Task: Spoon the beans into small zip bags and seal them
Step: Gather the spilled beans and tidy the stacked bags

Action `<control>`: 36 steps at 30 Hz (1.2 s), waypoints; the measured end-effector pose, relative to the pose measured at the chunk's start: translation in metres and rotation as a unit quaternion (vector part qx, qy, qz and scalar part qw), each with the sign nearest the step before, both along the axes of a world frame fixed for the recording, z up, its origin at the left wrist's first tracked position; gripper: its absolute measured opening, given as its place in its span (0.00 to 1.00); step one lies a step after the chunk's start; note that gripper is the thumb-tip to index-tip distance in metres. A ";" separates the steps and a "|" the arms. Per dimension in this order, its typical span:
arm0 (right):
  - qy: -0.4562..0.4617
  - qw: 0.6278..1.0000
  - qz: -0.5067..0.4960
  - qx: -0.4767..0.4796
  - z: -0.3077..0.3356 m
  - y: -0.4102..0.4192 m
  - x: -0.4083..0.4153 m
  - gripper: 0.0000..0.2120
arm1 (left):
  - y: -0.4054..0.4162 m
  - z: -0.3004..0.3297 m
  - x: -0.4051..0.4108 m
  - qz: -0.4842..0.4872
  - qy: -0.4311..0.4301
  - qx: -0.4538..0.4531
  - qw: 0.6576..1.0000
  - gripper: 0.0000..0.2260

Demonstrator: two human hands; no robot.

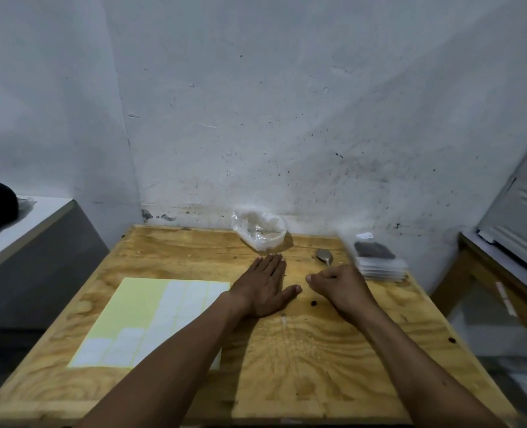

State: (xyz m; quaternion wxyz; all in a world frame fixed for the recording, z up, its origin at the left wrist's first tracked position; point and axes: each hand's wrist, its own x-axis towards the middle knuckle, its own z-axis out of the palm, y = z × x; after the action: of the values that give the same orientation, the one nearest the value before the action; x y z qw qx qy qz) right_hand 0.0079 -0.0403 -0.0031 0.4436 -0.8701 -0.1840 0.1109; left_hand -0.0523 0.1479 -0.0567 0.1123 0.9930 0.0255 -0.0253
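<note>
A clear plastic bag of pale beans (259, 230) stands open at the back of the wooden table (333, 350), near the wall. My left hand (263, 284) lies flat on the table just in front of the bag, fingers straight. A metal spoon (324, 257) lies with its bowl toward the wall; my right hand (341, 287) has its fingers curled over the handle end. A stack of small clear zip bags (379, 267) sits at the right rear, one with dark contents (374, 250) on top.
A yellow sheet of white labels (151, 319) lies on the left half of the table. A grey counter (24, 242) stands to the left and another wooden table (503, 273) to the right. The white wall is close behind.
</note>
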 end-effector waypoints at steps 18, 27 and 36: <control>-0.111 0.988 0.060 -0.092 -0.014 -0.025 -0.018 0.08 | -0.005 0.004 -0.003 0.011 -0.009 -0.001 1.000 0.37; 0.259 0.908 -0.106 0.311 0.010 -0.040 0.004 0.08 | -0.008 0.008 -0.004 0.024 -0.062 0.025 0.997 0.36; -0.011 0.990 -0.106 0.093 -0.010 -0.075 0.011 0.02 | -0.045 0.009 0.024 0.004 -0.010 -0.052 0.999 0.36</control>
State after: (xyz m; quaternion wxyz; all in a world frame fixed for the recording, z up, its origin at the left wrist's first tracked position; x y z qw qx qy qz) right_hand 0.0192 -0.1157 -0.0130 0.5296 -0.8410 -0.1051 0.0357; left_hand -0.0282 0.1027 -0.0474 0.1639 0.9860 0.0269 -0.0165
